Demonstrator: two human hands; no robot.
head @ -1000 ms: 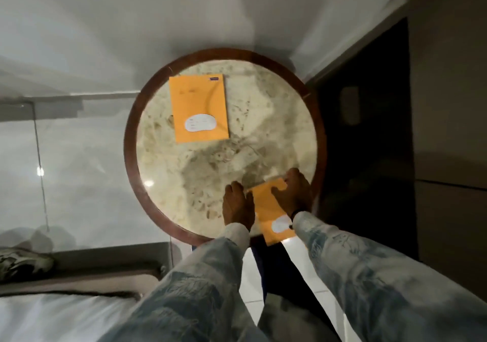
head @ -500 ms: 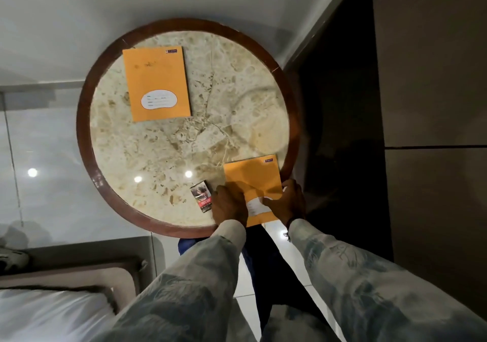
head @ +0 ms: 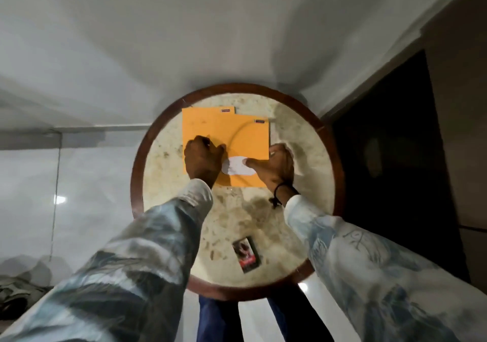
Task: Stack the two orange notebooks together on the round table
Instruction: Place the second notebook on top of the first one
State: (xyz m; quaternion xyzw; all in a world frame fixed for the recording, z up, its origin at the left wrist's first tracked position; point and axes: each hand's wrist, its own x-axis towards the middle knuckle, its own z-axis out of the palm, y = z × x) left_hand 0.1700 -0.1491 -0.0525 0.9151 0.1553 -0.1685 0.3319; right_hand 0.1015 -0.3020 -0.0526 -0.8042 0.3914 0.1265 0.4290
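Note:
Two orange notebooks lie overlapping on the far half of the round marble table [head: 297,210]. The upper notebook [head: 250,144] with a white oval label sits offset to the right over the lower notebook [head: 200,123], whose top-left part shows. My left hand [head: 203,161] rests on the left side of the pair, fingers curled on the covers. My right hand [head: 276,165] grips the upper notebook's right edge, thumb on the label.
A small dark card packet [head: 247,254] lies on the near part of the table. The table has a dark wooden rim [head: 135,173]. A dark doorway [head: 390,157] is at the right, a bed corner [head: 15,289] at lower left.
The near notebook has been carried from the table's near edge to the far side and laid over the other one. Both hands moved with it; the view shifted.

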